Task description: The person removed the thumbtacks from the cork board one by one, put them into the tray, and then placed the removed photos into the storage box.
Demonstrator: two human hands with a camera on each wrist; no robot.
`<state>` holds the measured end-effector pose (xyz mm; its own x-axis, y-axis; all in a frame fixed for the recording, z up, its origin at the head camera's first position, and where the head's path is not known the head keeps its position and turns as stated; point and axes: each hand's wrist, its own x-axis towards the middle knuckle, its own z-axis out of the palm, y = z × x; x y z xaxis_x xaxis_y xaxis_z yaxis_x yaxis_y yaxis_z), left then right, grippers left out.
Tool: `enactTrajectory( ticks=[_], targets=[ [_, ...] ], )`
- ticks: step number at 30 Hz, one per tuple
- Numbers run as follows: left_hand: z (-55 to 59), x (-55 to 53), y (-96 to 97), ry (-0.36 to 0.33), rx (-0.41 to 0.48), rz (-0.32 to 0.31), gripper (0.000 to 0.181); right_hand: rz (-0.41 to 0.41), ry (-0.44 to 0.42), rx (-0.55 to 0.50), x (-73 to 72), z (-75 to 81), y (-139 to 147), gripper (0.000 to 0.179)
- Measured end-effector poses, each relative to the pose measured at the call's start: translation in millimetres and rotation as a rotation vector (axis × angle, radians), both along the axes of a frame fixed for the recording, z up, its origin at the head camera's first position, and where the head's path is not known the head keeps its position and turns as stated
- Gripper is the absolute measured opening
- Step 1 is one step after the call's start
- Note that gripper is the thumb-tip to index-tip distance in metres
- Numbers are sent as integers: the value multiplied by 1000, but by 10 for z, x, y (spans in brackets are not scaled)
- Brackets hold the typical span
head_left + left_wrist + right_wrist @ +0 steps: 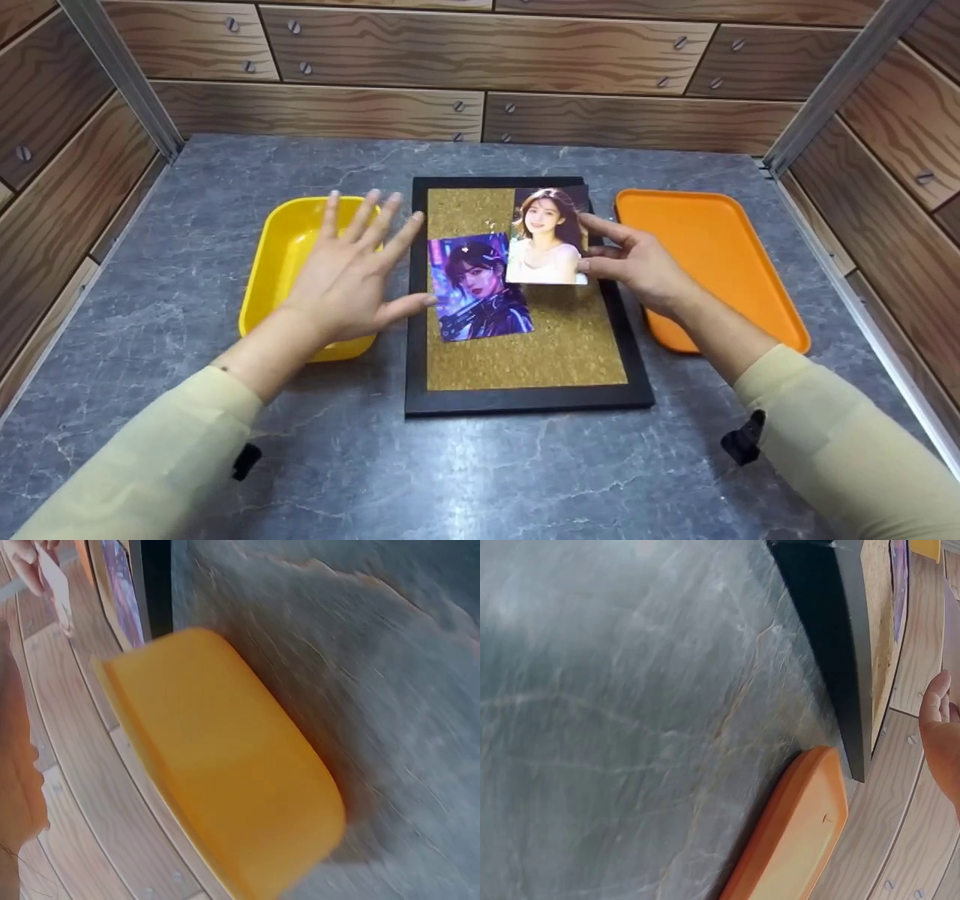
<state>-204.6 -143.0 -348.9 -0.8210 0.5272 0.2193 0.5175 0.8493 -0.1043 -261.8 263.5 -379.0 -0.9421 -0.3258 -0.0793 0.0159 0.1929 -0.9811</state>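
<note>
My right hand (637,266) pinches the right edge of a bright portrait photo (547,244) between thumb and fingers. The photo is raised over the upper right of a black-framed cork board (562,345), casting a shadow below it. A purple neon-toned picture card (480,289) lies slightly tilted on the cork, with a small pale spot, perhaps a pin, near its top. With fingers spread and holding nothing, my left hand (349,277) hovers over the yellow tray (259,270), its thumb near the card's left edge. In the left wrist view the held photo (54,581) shows edge-on.
An orange tray (712,262) lies to the right of the board; the right wrist view shows a tiny object (826,818) in it. Small clear bits (490,224) show above the purple card. Wood-patterned walls (480,52) enclose the grey marbled table (465,480).
</note>
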Motion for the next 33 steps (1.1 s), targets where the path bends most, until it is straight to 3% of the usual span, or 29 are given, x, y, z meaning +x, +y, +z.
enactTrajectory(
  ticks=[10, 20, 33],
  targets=[
    [-70, 75, -370, -38, 78, 73, 108, 30, 22, -30, -7, 17, -146, 76],
    [-208, 196, -717, -118, 68, 205, 113, 78, 35, -120, 4, 38, -350, 76],
    [-338, 364, -1110, -239, 132, 246, 115, 108, 53, -99, 18, 56, -630, 75]
  ],
)
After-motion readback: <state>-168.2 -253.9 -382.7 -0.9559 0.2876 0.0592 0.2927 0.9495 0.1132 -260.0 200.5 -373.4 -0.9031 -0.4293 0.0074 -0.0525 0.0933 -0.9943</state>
